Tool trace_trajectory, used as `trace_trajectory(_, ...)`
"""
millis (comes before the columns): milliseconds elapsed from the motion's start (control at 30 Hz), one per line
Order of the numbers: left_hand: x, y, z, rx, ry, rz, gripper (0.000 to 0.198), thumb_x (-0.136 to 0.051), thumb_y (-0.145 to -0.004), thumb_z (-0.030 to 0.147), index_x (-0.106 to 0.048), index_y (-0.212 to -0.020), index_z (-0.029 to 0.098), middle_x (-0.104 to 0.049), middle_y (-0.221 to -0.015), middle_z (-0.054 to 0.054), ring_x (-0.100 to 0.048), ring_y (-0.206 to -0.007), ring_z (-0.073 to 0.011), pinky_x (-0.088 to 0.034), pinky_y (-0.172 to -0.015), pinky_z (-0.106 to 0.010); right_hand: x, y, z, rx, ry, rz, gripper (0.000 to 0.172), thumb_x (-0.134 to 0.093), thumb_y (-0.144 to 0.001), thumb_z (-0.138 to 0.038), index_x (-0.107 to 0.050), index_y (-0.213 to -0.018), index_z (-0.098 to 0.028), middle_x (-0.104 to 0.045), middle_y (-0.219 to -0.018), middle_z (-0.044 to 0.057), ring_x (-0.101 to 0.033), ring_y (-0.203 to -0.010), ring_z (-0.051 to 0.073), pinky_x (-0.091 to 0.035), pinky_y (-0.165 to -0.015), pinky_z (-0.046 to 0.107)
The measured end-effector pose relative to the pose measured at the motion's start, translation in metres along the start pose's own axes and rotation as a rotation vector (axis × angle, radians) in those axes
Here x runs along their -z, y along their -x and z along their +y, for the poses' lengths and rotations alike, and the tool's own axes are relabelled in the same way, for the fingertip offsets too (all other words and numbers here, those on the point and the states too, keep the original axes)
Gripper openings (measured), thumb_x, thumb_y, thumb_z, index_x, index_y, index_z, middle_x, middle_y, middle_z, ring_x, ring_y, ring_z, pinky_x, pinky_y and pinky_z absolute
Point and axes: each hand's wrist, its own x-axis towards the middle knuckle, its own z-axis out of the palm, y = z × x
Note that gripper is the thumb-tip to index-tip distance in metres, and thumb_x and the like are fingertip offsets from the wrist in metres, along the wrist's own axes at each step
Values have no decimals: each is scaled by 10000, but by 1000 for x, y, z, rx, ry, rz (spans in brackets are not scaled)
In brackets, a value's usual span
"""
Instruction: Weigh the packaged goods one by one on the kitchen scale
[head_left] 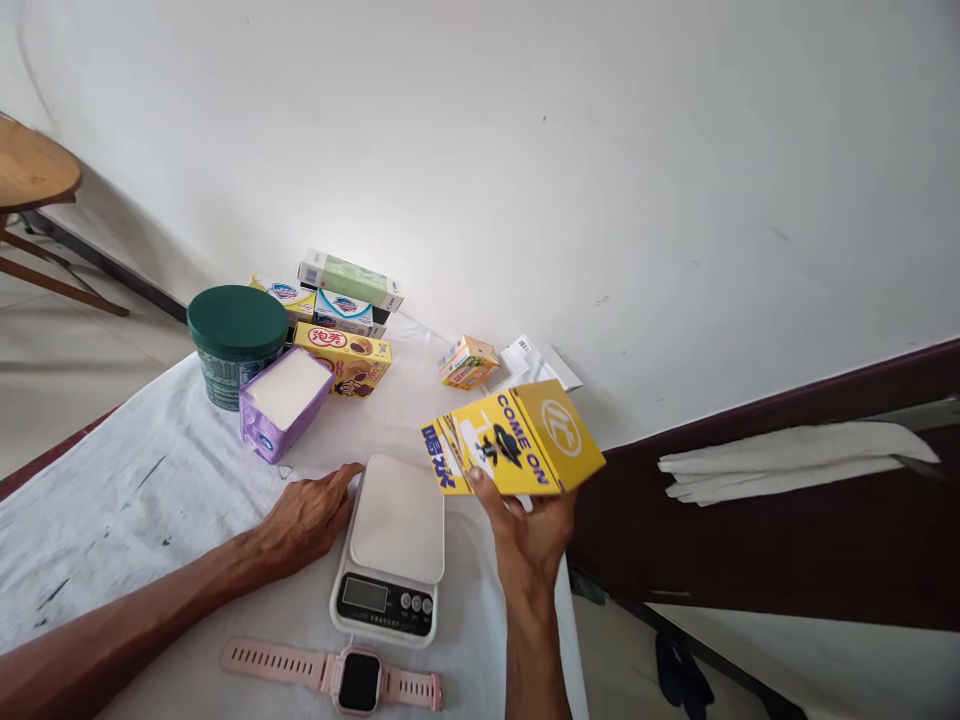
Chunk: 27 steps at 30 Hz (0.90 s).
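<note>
My right hand (529, 535) holds a yellow box (502, 445) printed "COME ON" above the table, just right of the kitchen scale. Its thumb lies on the front face; the other fingers are mostly hidden behind the box. My left hand (311, 515) rests on the cloth with bent fingers closed against the left edge of the white kitchen scale (397, 520). Nothing lies on the scale's platform, and its display looks blank. In front of the scale lies a pink smartwatch (358, 680) with its strap spread out.
Behind my left hand stand a green-lidded tub (238, 330), a purple tissue pack (285, 400), a yellow snack box (345, 355), soap boxes (343, 308) and a pale green carton (351, 278). A small orange box (469, 362) and a white packet (536, 362) sit near the wall.
</note>
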Motion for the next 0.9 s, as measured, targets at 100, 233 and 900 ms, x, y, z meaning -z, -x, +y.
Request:
trace_trajectory(100,-1,1,-1,-4,3,-7,339,-345,-1002,211,-387,-1338,216,-733,-977,-50,-728,-811,-250,-486,-662,-323,-30,-40,11,58,9,-12,731,-880,-587,-431,-500,-1174,-218,-638,-1256,119,-630,-1149,284,-618,-814,415)
trace_trajectory(233,0,1,0,16,-7,-40,323,-348,-1002,205,-392,-1323,210,-734,-965,-54,-731,-808,-259,-489,-669,-331,-81,-82,27,50,198,82,763,-869,-553,-494,-496,-1144,-188,-669,-1178,133,-655,-1080,274,-570,-910,418)
trace_trajectory(900,2,-2,2,26,-19,-84,312,-371,-978,151,-363,-1283,218,-726,-999,-59,-734,-821,-252,-487,-655,-316,-192,-152,74,-98,402,229,979,-868,-573,-483,-360,-1316,-98,-376,-1412,310,-307,-1381,421,-283,-1152,593)
